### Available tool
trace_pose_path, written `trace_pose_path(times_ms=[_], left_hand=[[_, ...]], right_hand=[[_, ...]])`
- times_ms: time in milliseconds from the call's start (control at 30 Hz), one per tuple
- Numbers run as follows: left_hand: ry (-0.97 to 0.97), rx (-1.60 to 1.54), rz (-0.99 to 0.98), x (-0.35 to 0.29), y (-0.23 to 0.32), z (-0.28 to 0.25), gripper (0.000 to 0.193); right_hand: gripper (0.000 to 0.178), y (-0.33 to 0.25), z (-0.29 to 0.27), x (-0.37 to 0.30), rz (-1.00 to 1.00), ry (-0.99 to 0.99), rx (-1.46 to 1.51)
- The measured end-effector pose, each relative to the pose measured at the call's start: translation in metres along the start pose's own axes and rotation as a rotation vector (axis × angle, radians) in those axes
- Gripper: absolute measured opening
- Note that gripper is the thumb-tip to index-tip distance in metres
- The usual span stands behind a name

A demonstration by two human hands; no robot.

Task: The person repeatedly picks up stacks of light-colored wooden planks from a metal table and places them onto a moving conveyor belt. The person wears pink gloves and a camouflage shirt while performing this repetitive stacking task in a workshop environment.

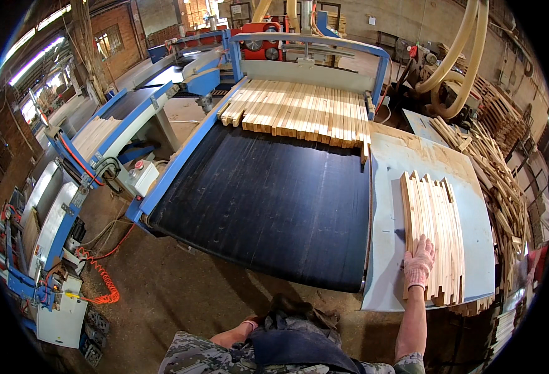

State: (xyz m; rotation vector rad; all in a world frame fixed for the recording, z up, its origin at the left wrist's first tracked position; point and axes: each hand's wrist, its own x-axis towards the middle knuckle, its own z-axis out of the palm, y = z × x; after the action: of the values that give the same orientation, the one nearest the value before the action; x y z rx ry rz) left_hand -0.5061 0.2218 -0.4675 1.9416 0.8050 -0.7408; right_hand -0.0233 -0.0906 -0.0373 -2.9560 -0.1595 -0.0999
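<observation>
My right hand (419, 260), in a pale pink knit glove, lies flat with its fingers stretched out on a stack of light wooden strips (440, 230). The strips lie lengthwise side by side on a pale blue sheet-topped table (383, 262), their ends uneven. Close to my waist is my left hand (249, 324); only a bit of its glove shows, and its fingers are hidden by dark clothing. A black conveyor belt (262, 199) spreads ahead of me. At its far end, a row of wooden strips (299, 112) lies packed together, one strip at the right jutting toward me.
A blue frame (312, 40) spans the belt's far end. More conveyors (143, 103) stand at left, near a control box (143, 177) with a red button and a coiled orange hose (103, 280). Piled scrap wood (496, 181) and thick flexible ducts (455, 56) are at right.
</observation>
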Motion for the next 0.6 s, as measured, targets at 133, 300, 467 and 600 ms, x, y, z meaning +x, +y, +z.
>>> trace_pose_path(times_ms=[133, 300, 467, 600], left_hand=[[-0.139, 0.033, -0.053, -0.028, 0.031, -0.022, 0.074], [-0.088, 0.068, -0.039, -0.025, 0.026, -0.022, 0.066], [-0.063, 0.146, -0.053, -0.009, 0.025, -0.029, 0.059], [0.006, 0.224, -0.072, -0.008, 0.019, -0.033, 0.054]], right_hand=[[0.085, 0.004, -0.001, -0.002, 0.018, -0.004, -0.018], [0.081, 0.005, 0.001, -0.005, -0.028, 0.066, 0.041], [0.071, 0.013, 0.017, 0.011, -0.193, 0.244, 0.088], [0.07, 0.016, 0.028, 0.024, -0.22, 0.219, 0.106]])
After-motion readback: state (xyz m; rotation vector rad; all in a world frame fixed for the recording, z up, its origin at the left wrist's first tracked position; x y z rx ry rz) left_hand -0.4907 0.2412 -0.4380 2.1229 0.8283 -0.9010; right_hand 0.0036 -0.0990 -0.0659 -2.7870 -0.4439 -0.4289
